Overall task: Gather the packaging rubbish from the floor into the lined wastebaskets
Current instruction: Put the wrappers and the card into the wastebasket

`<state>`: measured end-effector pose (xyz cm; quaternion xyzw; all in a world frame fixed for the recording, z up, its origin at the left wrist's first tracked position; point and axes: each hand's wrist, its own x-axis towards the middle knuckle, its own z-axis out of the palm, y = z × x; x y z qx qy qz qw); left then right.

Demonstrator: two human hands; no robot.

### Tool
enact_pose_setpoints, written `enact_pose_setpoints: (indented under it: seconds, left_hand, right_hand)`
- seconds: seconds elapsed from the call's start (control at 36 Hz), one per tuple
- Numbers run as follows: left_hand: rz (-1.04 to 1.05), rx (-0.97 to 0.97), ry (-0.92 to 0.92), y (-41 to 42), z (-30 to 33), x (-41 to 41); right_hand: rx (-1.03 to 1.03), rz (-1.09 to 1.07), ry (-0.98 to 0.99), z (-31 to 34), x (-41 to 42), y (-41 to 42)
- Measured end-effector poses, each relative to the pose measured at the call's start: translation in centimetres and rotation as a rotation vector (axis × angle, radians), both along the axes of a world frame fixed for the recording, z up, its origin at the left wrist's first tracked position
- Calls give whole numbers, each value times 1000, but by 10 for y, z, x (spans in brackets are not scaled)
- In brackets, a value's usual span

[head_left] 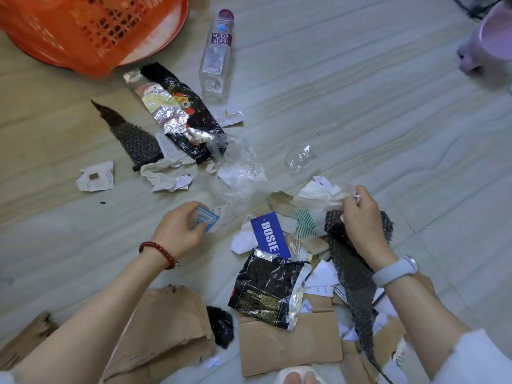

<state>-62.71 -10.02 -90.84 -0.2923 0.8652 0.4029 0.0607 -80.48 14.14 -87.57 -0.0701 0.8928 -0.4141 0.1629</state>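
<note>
The left hand [181, 227] grips a small blue-and-white wrapper [206, 218]; the right hand [357, 214] pinches crumpled white paper [318, 196] together with a strip of black mesh [352, 261]. Rubbish lies scattered across the floor [388, 120], the orange basket [91, 31] well apart. Overfull hands could shed light scraps, and the trailing mesh may drag other pieces.

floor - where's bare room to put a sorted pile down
Bare floor lies right of the soda bottle, and left of the left hand below the torn white card. Between the hands and near the foil bag it is crowded.
</note>
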Motion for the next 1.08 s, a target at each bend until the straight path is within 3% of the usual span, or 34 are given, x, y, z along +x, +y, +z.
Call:
enact_pose_setpoints:
  seconds: [0.17, 0.28, 0.47, 0.58, 0.69, 0.81, 0.94, 1.08]
  left_hand:
    - [-99, -2, -30, -11, 12, 1]
    - [-289, -31, -79, -8, 15, 1]
    - [-479, -120, -70, 18, 13, -2]
    - [-573, -125, 31, 41, 8, -7]
    - [-700, -189, -29, 58, 1, -17]
    - [-819, -357, -143, 69, -4, -29]
    - [-948, -512, -83, 84, 2, -50]
    - [-1116, -600, -211, 92, 1, -72]
  right_hand:
    - [581, 473, 67, -23, 0, -15]
    - [702, 633, 77, -45, 7, -25]
    - [411, 564, 205, -50, 17, -24]
    - [-10, 186, 49, -28, 9, -20]
    - [-335, -131, 12, 5, 1, -11]
    - [-167, -18, 58, 16, 5, 1]
    - [224, 293, 36, 13, 14, 35]
    - [526, 314, -40, 5, 20, 72]
